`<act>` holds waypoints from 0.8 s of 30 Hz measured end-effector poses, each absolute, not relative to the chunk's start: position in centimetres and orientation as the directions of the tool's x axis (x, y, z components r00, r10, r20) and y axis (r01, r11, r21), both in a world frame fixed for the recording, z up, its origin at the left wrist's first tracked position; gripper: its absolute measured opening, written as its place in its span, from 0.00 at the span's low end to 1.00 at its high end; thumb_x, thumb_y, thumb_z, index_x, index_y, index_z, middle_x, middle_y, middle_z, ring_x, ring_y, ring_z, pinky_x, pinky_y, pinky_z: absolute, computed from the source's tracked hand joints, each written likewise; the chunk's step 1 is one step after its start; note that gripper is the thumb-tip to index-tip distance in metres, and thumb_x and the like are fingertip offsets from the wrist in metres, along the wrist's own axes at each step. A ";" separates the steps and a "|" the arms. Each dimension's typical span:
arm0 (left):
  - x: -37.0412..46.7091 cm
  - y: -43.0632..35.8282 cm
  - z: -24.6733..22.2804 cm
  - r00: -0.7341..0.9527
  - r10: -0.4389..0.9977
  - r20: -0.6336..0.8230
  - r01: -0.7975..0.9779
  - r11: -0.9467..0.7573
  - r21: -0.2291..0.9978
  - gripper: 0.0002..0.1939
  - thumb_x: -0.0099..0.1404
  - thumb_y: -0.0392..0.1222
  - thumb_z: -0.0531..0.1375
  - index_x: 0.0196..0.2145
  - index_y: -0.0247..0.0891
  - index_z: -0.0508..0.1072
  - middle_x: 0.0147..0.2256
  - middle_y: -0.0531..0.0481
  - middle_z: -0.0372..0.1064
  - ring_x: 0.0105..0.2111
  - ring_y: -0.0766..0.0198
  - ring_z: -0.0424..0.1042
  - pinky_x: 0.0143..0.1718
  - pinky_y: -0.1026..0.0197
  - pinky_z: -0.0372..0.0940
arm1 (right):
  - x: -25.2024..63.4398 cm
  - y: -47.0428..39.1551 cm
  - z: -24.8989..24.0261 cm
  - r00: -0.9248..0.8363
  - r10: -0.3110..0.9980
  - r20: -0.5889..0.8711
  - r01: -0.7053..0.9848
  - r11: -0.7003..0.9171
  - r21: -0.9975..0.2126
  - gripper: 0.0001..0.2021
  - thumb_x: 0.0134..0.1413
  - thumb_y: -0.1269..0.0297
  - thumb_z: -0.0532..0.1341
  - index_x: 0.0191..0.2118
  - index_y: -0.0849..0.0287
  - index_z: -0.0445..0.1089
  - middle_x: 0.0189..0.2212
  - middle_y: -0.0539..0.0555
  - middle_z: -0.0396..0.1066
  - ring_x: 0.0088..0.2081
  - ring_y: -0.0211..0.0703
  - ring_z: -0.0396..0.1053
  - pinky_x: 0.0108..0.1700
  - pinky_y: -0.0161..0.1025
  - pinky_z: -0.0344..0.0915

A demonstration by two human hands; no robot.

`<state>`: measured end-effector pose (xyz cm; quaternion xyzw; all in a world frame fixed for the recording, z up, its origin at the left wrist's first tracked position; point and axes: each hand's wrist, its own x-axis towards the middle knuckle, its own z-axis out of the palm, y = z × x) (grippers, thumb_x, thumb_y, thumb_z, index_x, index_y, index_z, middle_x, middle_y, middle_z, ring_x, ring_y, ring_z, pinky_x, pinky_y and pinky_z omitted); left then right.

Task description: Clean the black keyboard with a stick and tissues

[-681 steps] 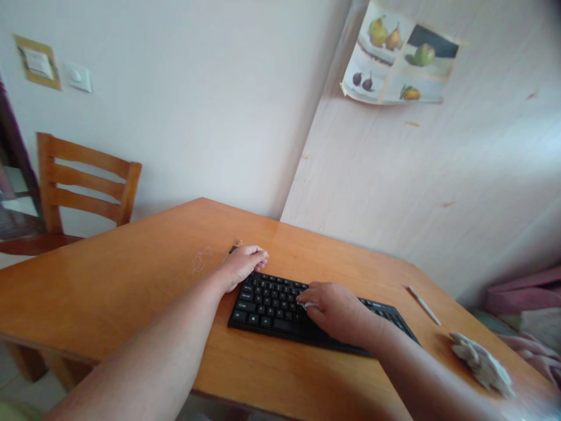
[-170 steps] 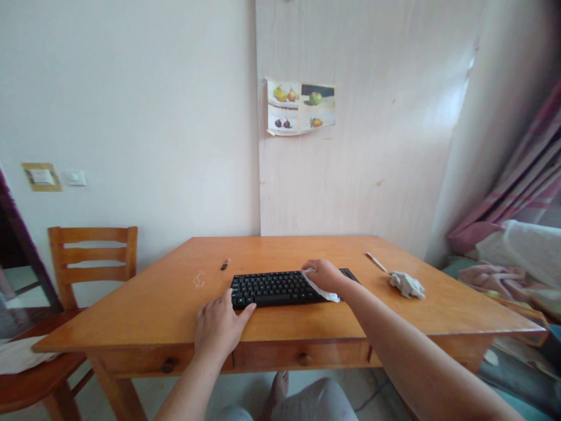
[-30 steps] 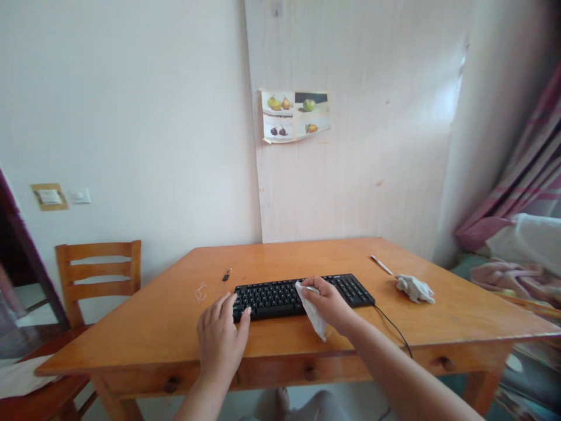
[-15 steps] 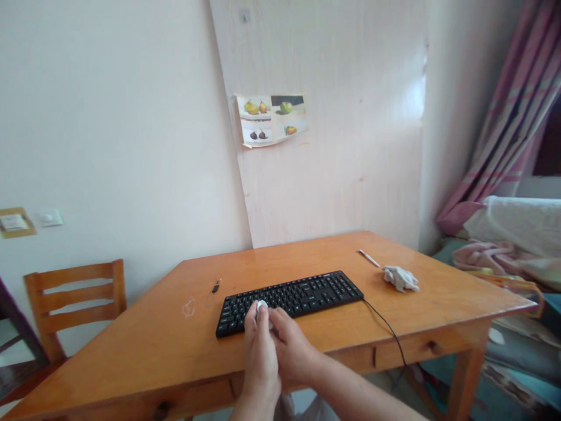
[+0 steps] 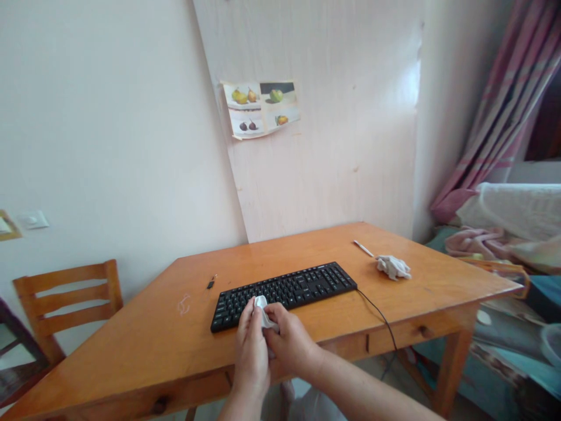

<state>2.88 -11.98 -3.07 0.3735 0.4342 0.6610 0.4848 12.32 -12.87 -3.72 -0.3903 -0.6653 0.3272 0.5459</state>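
A small white object (image 5: 262, 302), partly wrapped in what looks like pale cloth, sits between my two hands in front of the keyboard's lower edge. My left hand (image 5: 254, 345) is closed along its left side, fingers pointing forward. From the right, my right hand (image 5: 291, 342) grips the cloth with thumb and fingers. Both hands touch each other, and most of the item is hidden. Just beyond them lies a black keyboard (image 5: 302, 287), slightly angled, its cable running off the table's front edge.
On the wooden table (image 5: 144, 345) are a small black object (image 5: 211, 285) at left, a white pen (image 5: 363, 248) and a crumpled grey cloth (image 5: 393, 267) at right. A wooden chair (image 5: 72, 288) stands left; piled fabrics (image 5: 486, 242) lie right.
My hands have parted a little, and more of the white object and cloth shows between them. The view has shifted slightly, moving the table items left and up in the picture.
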 end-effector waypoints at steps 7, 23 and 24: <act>2.9 -12.3 -3.6 -0.253 0.965 0.072 -0.370 -0.165 0.914 0.19 0.67 0.46 0.60 0.54 0.40 0.71 0.52 0.40 0.73 0.53 0.57 0.72 0.60 0.51 0.62 | 13.1 -13.9 -1.9 -0.294 0.802 0.519 0.180 0.580 -0.794 0.19 0.51 0.78 0.55 0.44 0.55 0.77 0.34 0.48 0.76 0.39 0.41 0.71 0.44 0.35 0.65; 3.3 -12.3 -2.0 -0.225 0.902 0.369 0.207 -0.326 0.923 0.28 0.65 0.56 0.58 0.57 0.40 0.63 0.43 0.45 0.72 0.25 0.66 0.72 0.23 0.63 0.68 | 24.3 -10.1 -3.3 0.244 0.758 0.605 0.625 0.354 -0.695 0.13 0.62 0.63 0.55 0.41 0.55 0.78 0.39 0.55 0.77 0.41 0.44 0.74 0.46 0.38 0.66; 3.1 -12.0 -1.9 -0.210 0.885 0.416 0.266 -0.357 0.895 0.27 0.65 0.55 0.58 0.57 0.40 0.62 0.43 0.45 0.71 0.26 0.66 0.72 0.24 0.62 0.69 | 24.4 -10.1 -3.4 0.250 0.763 0.597 0.624 0.345 -0.702 0.13 0.61 0.63 0.55 0.41 0.55 0.78 0.39 0.55 0.77 0.41 0.43 0.74 0.45 0.37 0.66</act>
